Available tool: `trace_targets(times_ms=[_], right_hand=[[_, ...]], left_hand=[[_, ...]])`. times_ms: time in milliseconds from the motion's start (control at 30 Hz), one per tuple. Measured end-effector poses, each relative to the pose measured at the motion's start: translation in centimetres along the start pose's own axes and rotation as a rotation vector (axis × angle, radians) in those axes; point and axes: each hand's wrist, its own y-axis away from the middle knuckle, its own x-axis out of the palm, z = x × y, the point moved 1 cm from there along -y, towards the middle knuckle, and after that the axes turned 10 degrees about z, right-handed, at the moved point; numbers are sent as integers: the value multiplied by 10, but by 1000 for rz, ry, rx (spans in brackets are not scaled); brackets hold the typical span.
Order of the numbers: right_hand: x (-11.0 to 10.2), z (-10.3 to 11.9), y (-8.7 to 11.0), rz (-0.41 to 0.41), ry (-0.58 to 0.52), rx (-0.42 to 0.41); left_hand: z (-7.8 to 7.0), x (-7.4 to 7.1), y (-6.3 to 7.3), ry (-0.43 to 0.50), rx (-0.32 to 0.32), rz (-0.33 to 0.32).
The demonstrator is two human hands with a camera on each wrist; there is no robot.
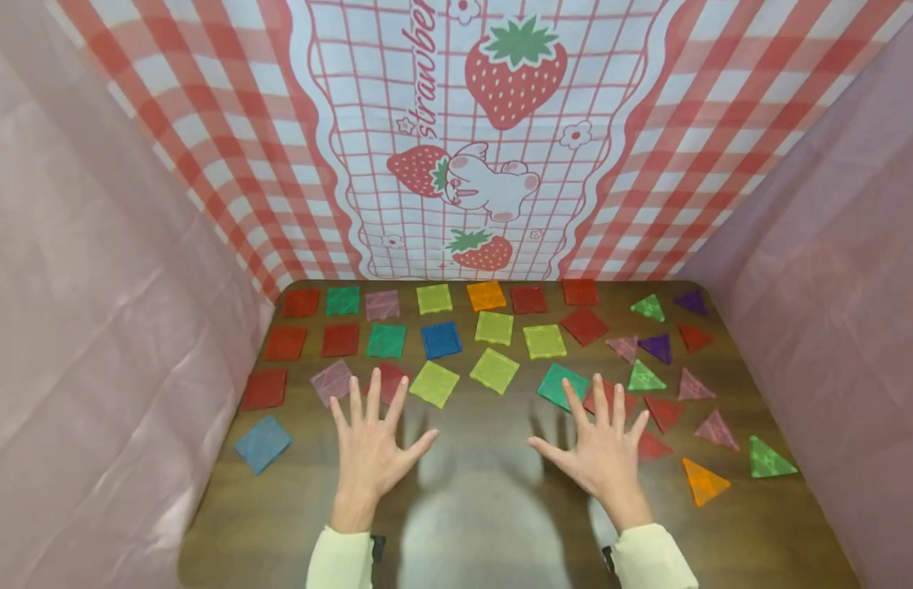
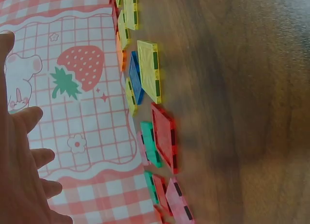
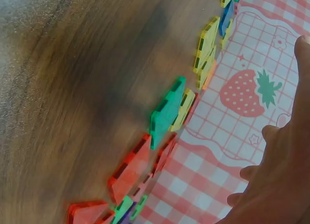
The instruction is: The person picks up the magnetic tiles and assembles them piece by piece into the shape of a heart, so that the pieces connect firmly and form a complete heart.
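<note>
My left hand [image 1: 371,450] is held over the table with its fingers spread, nearest to a pink square tile [image 1: 331,381] and a red square tile [image 1: 389,381]. On the other side, my right hand [image 1: 604,454] also has its fingers spread, near a green square tile [image 1: 559,386] and a partly hidden red square tile [image 1: 596,399]. Neither hand holds anything. Between them lie two yellow square tiles [image 1: 495,370]. In the left wrist view the left hand [image 2: 24,151] appears above the tiles; the right wrist view has the right hand [image 3: 276,161] at its right edge.
More translucent square tiles, among them a blue one [image 1: 441,339], lie in rows along the table's far side. Triangle tiles, including an orange one [image 1: 703,482], are scattered at the right. A strawberry-print cloth [image 1: 456,98] hangs behind the wooden table [image 1: 486,507]; pink cloth [image 1: 81,327] flanks it.
</note>
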Motion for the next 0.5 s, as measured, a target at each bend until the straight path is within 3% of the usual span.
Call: trace_targets(times_ms=[267,500], right_hand=[[12,0,-14,-15,-47,-26],[21,18,-51,-136,-38,-168]], left_hand=[[-2,6,-10,69,30,-24],[-6,15,-36,128,120,-152]])
